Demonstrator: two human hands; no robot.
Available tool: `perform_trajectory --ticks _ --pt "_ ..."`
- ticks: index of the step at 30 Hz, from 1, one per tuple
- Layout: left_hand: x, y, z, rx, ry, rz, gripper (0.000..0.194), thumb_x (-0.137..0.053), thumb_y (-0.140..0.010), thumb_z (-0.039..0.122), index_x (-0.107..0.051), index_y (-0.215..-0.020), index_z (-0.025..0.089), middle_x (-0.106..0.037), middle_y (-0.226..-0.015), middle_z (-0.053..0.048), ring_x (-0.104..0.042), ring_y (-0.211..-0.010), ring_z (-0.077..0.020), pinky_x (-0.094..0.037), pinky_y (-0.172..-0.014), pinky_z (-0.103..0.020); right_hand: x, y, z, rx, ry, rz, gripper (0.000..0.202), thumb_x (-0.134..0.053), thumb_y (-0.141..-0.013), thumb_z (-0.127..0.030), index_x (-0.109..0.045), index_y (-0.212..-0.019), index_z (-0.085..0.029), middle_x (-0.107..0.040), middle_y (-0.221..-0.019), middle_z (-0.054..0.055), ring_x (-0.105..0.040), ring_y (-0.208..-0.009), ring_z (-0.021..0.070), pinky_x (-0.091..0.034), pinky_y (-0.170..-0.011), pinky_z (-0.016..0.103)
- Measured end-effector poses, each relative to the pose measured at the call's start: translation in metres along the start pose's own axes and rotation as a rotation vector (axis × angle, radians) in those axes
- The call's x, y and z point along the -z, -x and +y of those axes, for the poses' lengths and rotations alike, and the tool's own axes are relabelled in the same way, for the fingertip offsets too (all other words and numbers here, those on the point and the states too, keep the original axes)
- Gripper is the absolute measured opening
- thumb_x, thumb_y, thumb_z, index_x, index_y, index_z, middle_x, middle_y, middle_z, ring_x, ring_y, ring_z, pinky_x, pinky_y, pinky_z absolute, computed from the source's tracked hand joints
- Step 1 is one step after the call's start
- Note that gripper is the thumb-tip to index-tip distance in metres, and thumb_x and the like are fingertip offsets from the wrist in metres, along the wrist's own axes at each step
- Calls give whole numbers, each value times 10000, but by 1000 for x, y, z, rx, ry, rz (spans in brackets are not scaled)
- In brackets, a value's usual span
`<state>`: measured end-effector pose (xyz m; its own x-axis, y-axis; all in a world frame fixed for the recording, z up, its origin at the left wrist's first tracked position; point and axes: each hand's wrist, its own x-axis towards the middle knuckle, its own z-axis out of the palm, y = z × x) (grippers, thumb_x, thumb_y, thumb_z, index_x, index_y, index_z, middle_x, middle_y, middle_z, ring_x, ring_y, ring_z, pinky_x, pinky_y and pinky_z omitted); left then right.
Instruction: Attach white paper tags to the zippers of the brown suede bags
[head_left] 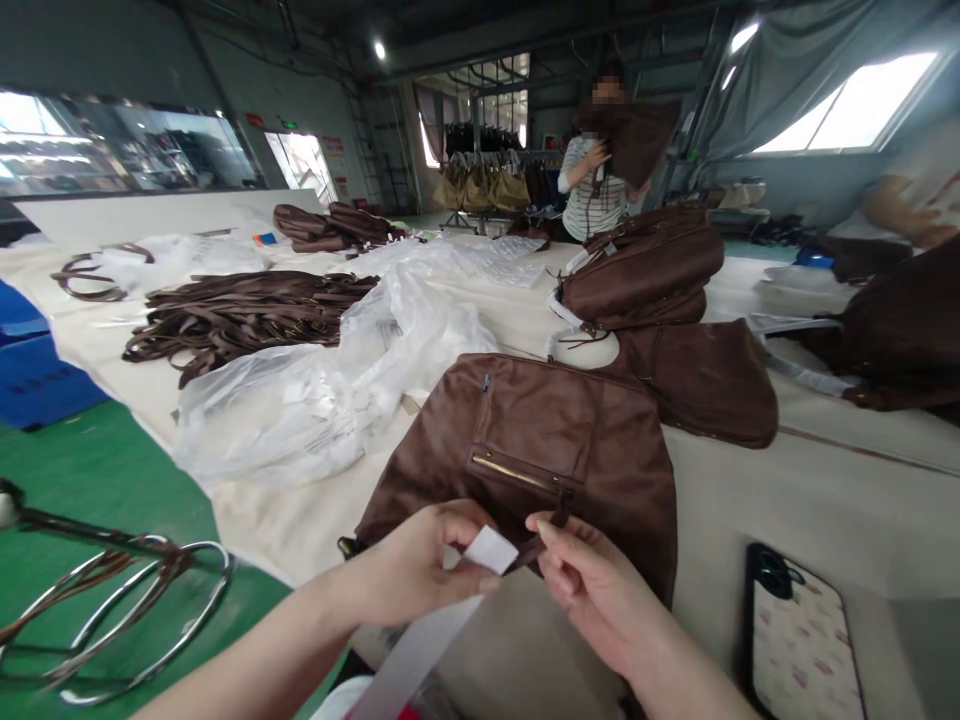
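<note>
A dark brown bag [600, 440] with a gold zipper [517, 472] lies on the table in front of me. My left hand [442, 555] is closed around a white strip [431, 645], whose folded end [490, 550] sticks out past the fingers. The strip's long part runs down toward my lap. My right hand [581, 580] pinches a narrow brown strap [531, 548] just below the zipper. The strap reaches across to the white folded end; whether the two are joined I cannot make out.
A phone [806, 640] lies at the right. Clear plastic bags [300, 410], a heap of brown straps [247, 310] and more brown bags [645, 265] cover the table [862, 510]. Across it, a person [592, 190] holds up a brown bag. A metal-ringed stand [172, 620] is at left.
</note>
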<state>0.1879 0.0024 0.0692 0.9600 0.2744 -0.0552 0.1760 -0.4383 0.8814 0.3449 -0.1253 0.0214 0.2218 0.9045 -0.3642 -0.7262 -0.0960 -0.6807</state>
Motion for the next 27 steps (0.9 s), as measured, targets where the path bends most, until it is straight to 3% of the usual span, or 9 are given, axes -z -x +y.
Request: perform_trajectory --ticks 3,6,15,27 --pt "21 12 -10 109 33 -21 309 -593 -829 421 -647 -767 123 -568 -707 -2 -495 -652 -104 -394 -593 -183 -1 4 -3 67 17 9 237 -835 -627 -276 -725 -795 -151 -561 -605 -25 -468 -544 52 -383 -520 160" --pt "29 19 -16 128 -16 -58 348 -582 -835 429 -605 -686 116 -465 -610 30 -406 -574 -79 -319 -518 -175 1 8 -2 82 54 30 221 -820 -648 -302 -723 -791 -164 -645 -764 18 -545 -616 85 -451 -566 193" --pt "15 28 -28 -20 -319 -143 299 -565 -861 377 -612 -658 163 -534 -631 2 -457 -589 -105 -337 -564 -214 3 6 0 133 -13 212 262 -820 -644 -343 -710 -802 -166 -668 -715 5 -580 -543 72 -458 -476 147" --pt "11 40 -10 -63 -380 -201 217 -578 -868 342 -637 -727 187 -585 -693 -17 -533 -678 -130 -376 -624 -212 2 4 9 145 155 331 387 -838 -591 -410 -677 -813 -137 -666 -692 17 -628 -569 106 -505 -494 166"
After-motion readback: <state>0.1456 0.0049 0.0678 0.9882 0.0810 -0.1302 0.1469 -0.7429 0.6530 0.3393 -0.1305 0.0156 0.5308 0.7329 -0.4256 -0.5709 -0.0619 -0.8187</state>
